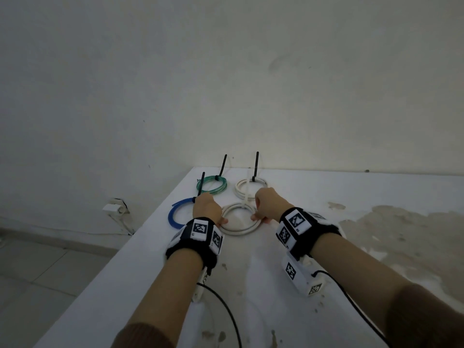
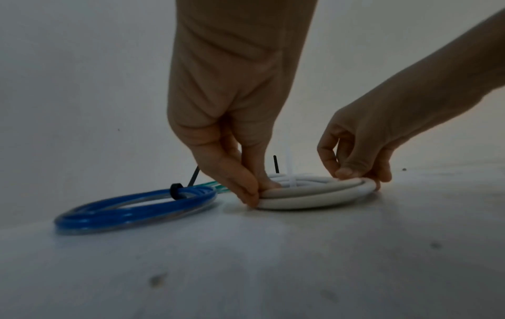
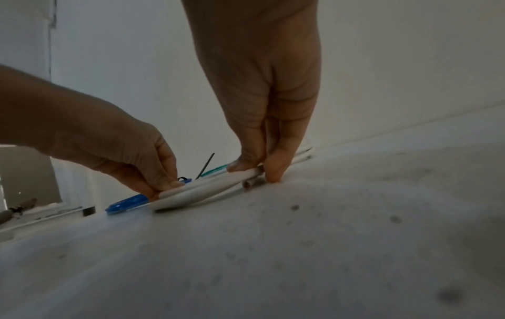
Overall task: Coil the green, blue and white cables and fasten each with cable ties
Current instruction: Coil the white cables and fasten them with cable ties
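Observation:
A white cable coil (image 1: pixel 239 231) (image 2: pixel 314 195) (image 3: pixel 196 193) lies flat on the white table (image 1: pixel 251 285), bound at its far side by a white cable tie (image 1: pixel 245 197) (image 2: pixel 290 170). My left hand (image 1: pixel 208 209) (image 2: pixel 251 192) (image 3: pixel 161 185) pinches the coil's left side. At the coil's right side my right hand (image 1: pixel 263 204) (image 2: pixel 355 174) (image 3: pixel 256 170) pinches it between thumb and fingers. A blue coil (image 1: pixel 177 217) (image 2: pixel 136 207) with a black tie (image 1: pixel 200 184) lies to the left. Behind lie a green coil (image 1: pixel 212 185) and a second white coil (image 1: pixel 249 188), each with a black tie.
The table's left edge (image 1: pixel 130 247) runs just beyond the blue coil, with tiled floor below. A wall (image 1: pixel 226 84) rises right behind the far coils. Black wrist-camera leads (image 1: pixel 226 310) trail over the near table. Stained patches (image 1: pixel 401 234) mark the right side.

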